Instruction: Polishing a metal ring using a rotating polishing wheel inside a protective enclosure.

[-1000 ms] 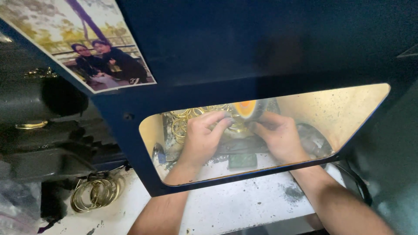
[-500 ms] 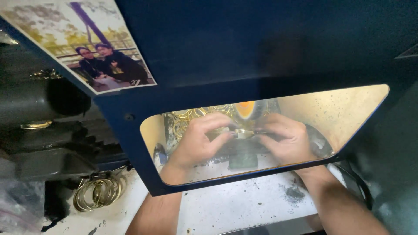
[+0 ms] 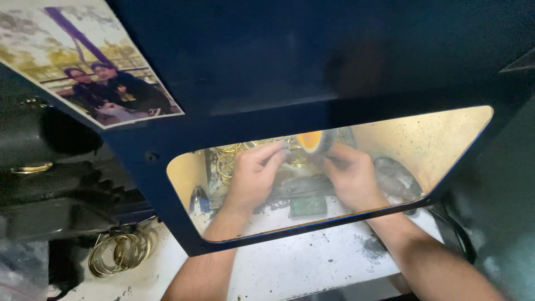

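Gold ring [image 3: 294,157], thin and shiny, sits between both hands under the spinning wheel [image 3: 313,142], at the far edge of the white bench [image 3: 290,262], seen through a yellow-lit window [image 3: 446,145] in a dark blue hood [image 3: 312,67]. The left hand [image 3: 253,175] curls its fingers round the ring; the right hand [image 3: 348,175] pinches toward it, but the ring is blurry and mostly covered, so I cannot tell how tightly either one holds it. The wheel glows orange and its round edge is fuzzy. More thin gold rings [image 3: 228,161] lie behind the left hand, too tangled to count. A bunch of gold rings [image 3: 120,251] rests at the bench's left edge. One small green block [image 3: 307,206] lies between the wrists. One glossy photo [image 3: 83,61] sticks on the hood's top left corner. The bench looks dusty with black specks.
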